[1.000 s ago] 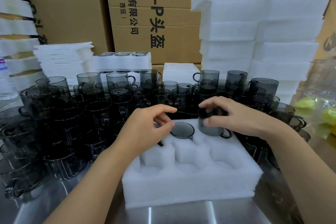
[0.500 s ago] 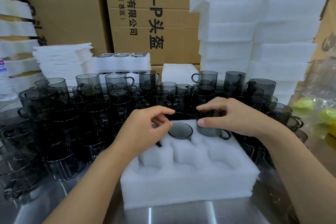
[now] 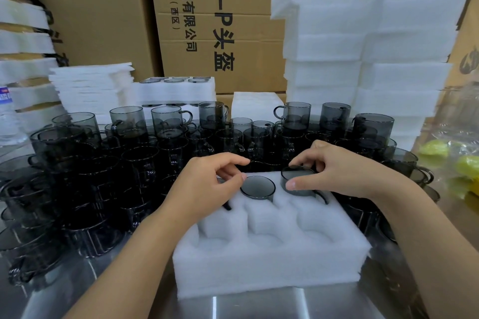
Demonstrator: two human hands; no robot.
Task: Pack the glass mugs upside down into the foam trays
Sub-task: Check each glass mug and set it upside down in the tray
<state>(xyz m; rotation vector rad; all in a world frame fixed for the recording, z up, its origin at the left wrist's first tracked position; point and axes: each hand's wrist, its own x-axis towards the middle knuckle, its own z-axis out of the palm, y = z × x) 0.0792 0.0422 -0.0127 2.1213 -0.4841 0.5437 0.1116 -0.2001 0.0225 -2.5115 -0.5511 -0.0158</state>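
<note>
Smoked-glass mug, inverted, part-sunk in the far-right pocket of the foam tray; right hand pinches it, thumb on the near wall, fingers at the far edge. Second mug, inverted, seated in the tray's far-middle pocket. Third mug, far-left pocket, mostly hidden under the left hand, fingers curled; grip cannot be told. Loose mugs crowd left of and behind the tray; foam stack behind-right.

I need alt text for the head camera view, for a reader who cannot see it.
A person's right hand holds an upside-down dark glass mug in the back right pocket of a white foam tray, beside a packed mug; the left hand covers the back left pocket. Many more mugs stand behind.
</note>
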